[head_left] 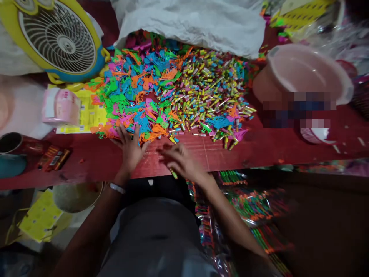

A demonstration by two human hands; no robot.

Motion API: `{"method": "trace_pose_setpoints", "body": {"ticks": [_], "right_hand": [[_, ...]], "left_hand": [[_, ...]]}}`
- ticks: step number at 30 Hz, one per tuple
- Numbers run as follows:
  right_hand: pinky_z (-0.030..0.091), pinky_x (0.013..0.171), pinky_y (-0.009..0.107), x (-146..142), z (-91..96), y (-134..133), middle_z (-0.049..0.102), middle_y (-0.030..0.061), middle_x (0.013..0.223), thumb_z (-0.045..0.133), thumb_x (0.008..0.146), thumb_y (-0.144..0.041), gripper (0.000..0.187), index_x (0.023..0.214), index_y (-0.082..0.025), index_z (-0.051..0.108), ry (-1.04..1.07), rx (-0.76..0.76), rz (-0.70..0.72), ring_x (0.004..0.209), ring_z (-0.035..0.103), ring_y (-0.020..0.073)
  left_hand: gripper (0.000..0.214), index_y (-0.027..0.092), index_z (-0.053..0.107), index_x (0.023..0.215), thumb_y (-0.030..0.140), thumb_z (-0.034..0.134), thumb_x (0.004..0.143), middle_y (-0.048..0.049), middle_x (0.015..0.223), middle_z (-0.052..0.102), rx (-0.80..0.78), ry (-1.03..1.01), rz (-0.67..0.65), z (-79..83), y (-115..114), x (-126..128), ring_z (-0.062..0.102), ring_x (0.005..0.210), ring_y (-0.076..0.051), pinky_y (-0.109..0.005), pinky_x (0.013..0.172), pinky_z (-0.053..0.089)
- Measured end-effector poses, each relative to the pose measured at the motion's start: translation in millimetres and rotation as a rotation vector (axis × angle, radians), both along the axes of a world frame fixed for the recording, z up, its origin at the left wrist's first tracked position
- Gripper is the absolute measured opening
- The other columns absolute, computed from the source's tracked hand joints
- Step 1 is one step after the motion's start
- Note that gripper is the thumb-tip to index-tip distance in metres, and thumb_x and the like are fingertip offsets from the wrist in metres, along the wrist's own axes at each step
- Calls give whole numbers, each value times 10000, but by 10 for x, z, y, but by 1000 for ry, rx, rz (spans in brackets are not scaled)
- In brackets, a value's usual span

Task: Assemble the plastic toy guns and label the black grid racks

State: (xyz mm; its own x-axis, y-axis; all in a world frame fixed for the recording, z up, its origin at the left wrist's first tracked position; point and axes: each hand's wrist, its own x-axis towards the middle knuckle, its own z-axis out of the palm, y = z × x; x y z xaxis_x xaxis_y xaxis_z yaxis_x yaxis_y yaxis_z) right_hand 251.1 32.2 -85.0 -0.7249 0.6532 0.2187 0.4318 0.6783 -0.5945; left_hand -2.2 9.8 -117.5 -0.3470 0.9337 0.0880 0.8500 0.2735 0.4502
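Note:
A big heap of bright plastic toy pieces (135, 96) in blue, green, orange and pink covers the red table (259, 150), with a heap of small coloured tubes (201, 92) beside it on the right. My left hand (130, 148) lies flat with fingers spread at the near edge of the plastic pieces, touching them. My right hand (180, 161) is blurred by motion, close to the table's front edge, fingers curled. A small green and yellow tube (173, 174) sticks out under it.
A yellow and blue fan (57, 38) stands at the back left, a white sack (198, 23) at the back, a pink basin (302, 73) to the right. A pink tape roll (60, 107) and yellow sheets (89, 115) lie left. Packed bags (253, 207) lie below the table.

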Motion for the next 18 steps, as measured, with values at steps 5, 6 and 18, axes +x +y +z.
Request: {"method": "trace_pose_setpoints", "body": {"ticks": [5, 6, 18], "right_hand": [[528, 1032, 468, 226, -340, -627, 633, 123, 1339, 566, 1022, -295, 177, 1106, -244, 713, -22, -27, 151, 1263, 586, 259], [536, 1023, 451, 232, -407, -609, 633, 129, 1317, 588, 1013, -324, 168, 1078, -233, 713, 23, -49, 120, 1235, 604, 250], [461, 1071, 500, 331, -407, -7, 634, 125, 1414, 441, 1049, -263, 402, 1410, -268, 617, -80, 20, -293, 1291, 552, 287]], "left_hand": [[842, 246, 355, 1622, 600, 633, 910, -231, 1742, 52, -3, 8, -12, 18, -4, 6, -101, 1597, -475, -818, 1140, -74], [842, 246, 355, 1621, 598, 636, 910, -230, 1743, 42, -7, 7, -10, 20, -1, 8, -100, 1597, -476, -815, 1139, -84], [838, 215, 414, 1591, 560, 694, 881, -219, 1747, 24, 52, 20, -73, -7, -225, 1, -80, 1596, -484, -779, 1174, -94]]}}
